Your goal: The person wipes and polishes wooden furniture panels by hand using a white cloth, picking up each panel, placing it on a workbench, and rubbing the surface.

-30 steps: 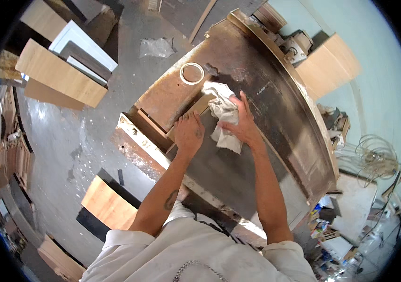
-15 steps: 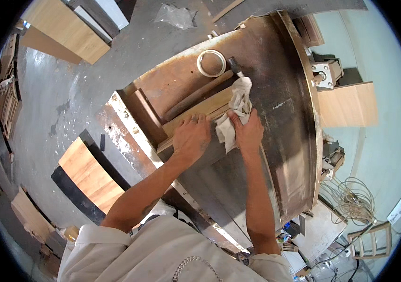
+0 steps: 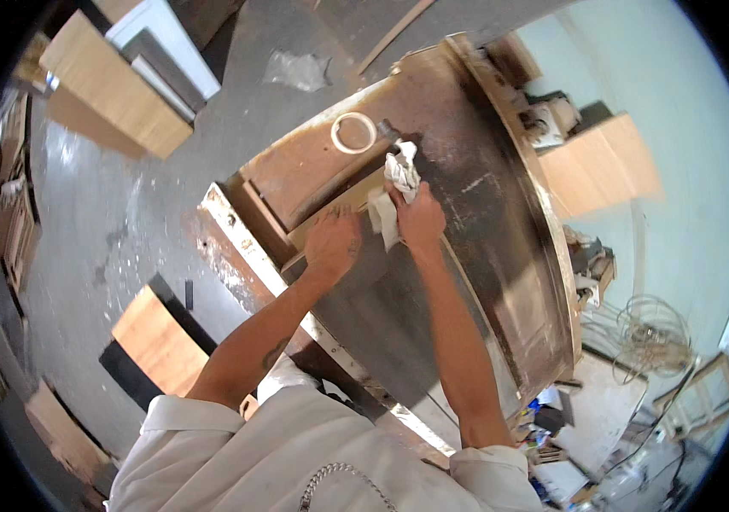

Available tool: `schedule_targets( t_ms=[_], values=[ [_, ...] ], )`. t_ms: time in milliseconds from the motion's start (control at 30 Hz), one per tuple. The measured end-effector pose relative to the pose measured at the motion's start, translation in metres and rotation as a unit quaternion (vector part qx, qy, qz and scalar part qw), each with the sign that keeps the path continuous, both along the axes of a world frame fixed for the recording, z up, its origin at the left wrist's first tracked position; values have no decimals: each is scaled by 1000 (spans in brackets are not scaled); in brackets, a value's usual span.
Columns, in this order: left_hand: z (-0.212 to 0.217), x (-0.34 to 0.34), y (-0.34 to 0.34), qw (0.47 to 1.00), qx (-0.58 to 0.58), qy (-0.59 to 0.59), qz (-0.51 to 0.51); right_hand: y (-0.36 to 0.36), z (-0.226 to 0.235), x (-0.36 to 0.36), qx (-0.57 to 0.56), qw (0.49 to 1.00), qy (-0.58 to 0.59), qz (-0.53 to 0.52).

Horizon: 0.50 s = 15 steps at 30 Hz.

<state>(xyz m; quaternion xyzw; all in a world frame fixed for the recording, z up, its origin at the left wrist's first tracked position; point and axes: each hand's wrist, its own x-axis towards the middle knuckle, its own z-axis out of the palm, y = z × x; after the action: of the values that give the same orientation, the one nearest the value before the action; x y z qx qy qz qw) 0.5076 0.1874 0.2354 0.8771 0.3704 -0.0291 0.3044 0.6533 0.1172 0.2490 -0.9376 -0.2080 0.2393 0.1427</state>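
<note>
A crumpled white cloth [image 3: 401,171] is bunched in my right hand [image 3: 421,222], whose fingers are closed round it, with one end hanging below toward the panel. My left hand [image 3: 333,243] lies on the near side of a pale wooden edge [image 3: 366,189], its fingers curled over it. That edge borders a dark grey panel [image 3: 364,316] lying on the brown worktable [image 3: 458,111]. Just beyond the edge rests a hammer [image 3: 388,131], its wooden handle partly hidden by my hands. A roll of cream tape [image 3: 335,134] lies flat past the hammer.
A white-spattered metal rail [image 3: 249,243] edges the table on the left, and a raised rim [image 3: 544,200] bounds its right side. Boards [image 3: 117,81] stand on the floor at the far left. Coiled cable [image 3: 650,333] hangs by the wall at right.
My right hand has moved left and the cloth is more tightly bunched. The view has shifted, so the table and surroundings sit differently. My left hand keeps its place on the wooden edge.
</note>
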Motion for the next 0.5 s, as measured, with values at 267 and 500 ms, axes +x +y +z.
schedule_targets(
  t_ms=[267, 500],
  values=[
    [-29, 4, -2, 988, 75, -133, 3, -184, -6, 20, 229, 903, -186, -313],
    [30, -22, -90, 921, -64, -343, -172, -387, 28, -196, 22, 908, -228, -350]
  ],
)
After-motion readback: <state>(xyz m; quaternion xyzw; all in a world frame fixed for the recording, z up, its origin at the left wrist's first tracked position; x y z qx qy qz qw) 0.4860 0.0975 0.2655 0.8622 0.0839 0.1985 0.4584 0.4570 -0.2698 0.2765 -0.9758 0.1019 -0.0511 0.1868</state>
